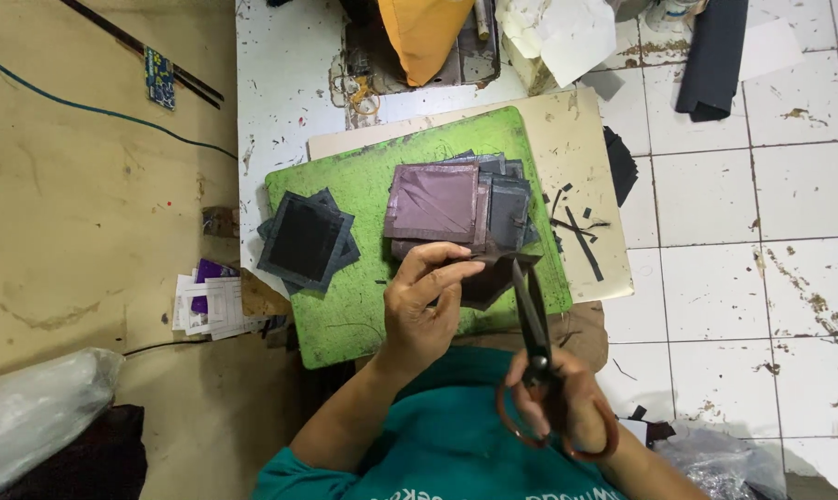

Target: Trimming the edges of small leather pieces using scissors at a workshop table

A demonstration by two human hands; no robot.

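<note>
Setting: a tiled floor point(761, 213) and a worn white low desk point(280, 102), with a green cutting mat point(345, 306) lying on a beige board point(576, 139).
Piece being cut: a dark fabric piece point(488, 278) at the mat's near edge, pinched flat so its edge meets the blades.
Left hand point(423, 306): fingers closed on the piece, holding it steady.
Right hand point(567, 403): clenched through the reddish handles of the scissors point(533, 324).
Scissors' axis: long axis runs away from the person, tips pointing up at the piece; blades look nearly closed.
Around: purple-brown stack point(434, 202) beside it, dark square stack point(306, 239) to the left, trimmed strips point(581, 236) on the board, papers point(206, 301) off the desk edge.
</note>
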